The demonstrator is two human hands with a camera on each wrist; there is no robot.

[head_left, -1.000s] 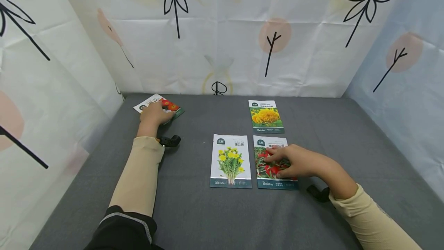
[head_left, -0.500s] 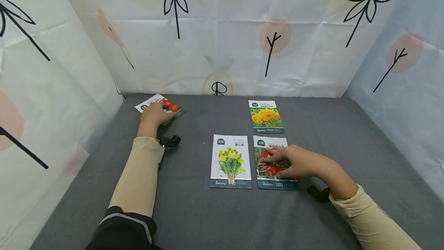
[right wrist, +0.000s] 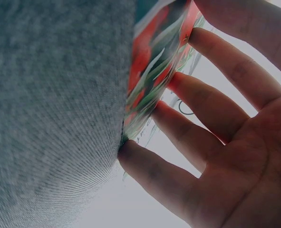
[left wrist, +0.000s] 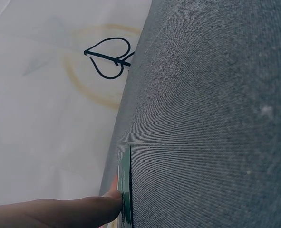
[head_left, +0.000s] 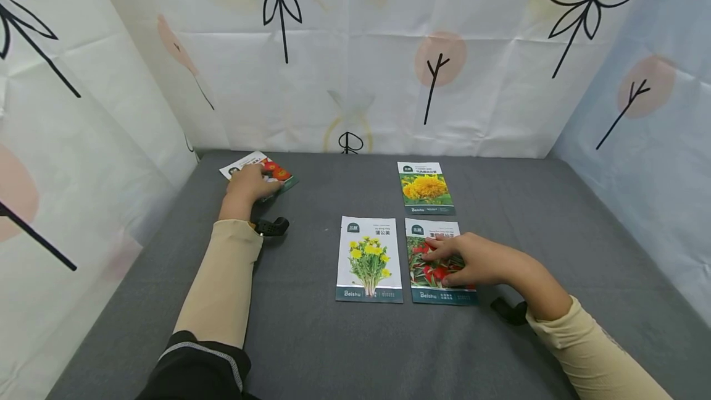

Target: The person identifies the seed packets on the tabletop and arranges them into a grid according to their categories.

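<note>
At the table's far left, my left hand point(head_left: 248, 184) rests on a seed packet with red-orange flowers point(head_left: 275, 170). In the left wrist view the thumb point(left wrist: 100, 209) touches the printed face of this packet point(left wrist: 126, 185); the other fingers are out of that view. My right hand point(head_left: 480, 258) touches a seed packet with red flowers point(head_left: 416, 258) lying flat at centre right. In the right wrist view its spread, nearly straight fingers point(right wrist: 202, 133) set their tips on that packet point(right wrist: 154, 61). Just left lies a seed packet with a bunch of yellow flowers point(head_left: 369, 259).
A seed packet with a large yellow bloom point(head_left: 426, 187) lies behind the red-flower one. Grey cloth covers the table point(head_left: 333, 350). White printed sheets point(head_left: 355, 79) enclose the back and both sides.
The red-orange flower packet has slid slightly to the right under my left hand, which has shifted a little with it. The right hand and the other packets stay put.
</note>
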